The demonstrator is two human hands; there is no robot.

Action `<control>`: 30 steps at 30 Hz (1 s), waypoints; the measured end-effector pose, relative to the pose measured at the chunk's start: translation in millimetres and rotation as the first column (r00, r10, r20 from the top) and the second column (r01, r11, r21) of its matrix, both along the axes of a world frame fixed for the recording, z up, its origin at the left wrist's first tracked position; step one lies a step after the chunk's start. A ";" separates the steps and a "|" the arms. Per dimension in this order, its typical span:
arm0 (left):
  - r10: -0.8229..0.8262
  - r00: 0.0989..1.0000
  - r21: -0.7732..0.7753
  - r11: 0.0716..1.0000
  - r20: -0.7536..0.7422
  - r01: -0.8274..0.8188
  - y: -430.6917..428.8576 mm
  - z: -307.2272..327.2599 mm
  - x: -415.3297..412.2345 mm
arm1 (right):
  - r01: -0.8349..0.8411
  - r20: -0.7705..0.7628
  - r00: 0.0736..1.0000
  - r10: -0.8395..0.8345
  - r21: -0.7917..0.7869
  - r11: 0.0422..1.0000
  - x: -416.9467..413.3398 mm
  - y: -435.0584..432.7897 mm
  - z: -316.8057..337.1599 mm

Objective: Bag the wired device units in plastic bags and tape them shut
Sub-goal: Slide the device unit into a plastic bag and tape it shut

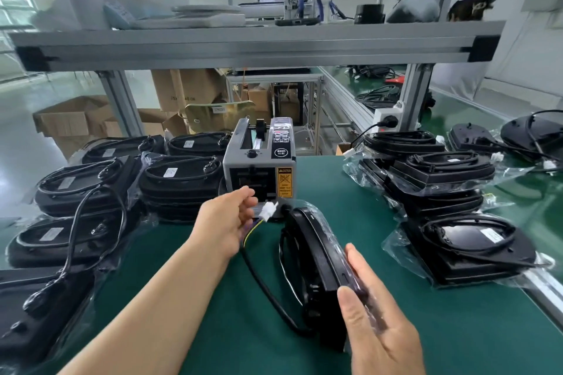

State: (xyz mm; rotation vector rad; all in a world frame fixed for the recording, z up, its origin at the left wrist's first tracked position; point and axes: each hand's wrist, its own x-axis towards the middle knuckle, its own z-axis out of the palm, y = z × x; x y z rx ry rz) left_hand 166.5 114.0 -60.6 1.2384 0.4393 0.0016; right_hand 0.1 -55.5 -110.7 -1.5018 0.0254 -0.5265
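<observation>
Your left hand (227, 222) pinches the cable (253, 268) just behind its white plug (269, 211). Your right hand (376, 316) grips the bagged black device (316, 253) between thumb and fingers.

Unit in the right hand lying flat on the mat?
No, the right hand holds the device unit up on its edge, its broad face turned sideways rather than down on the green mat.

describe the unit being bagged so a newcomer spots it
Find the grey tape dispenser on the green mat. Right in front, the right hand holds one black device unit in clear plastic. Unlike the flat stacks either side, it stands on edge, white connector in the left hand.
</observation>
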 end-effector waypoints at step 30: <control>-0.700 0.710 0.479 0.651 0.079 0.588 -29.5 26.3 -106.2 | -0.197 0.072 0.977 0.199 -0.030 0.980 2.7 -6.8 -14.0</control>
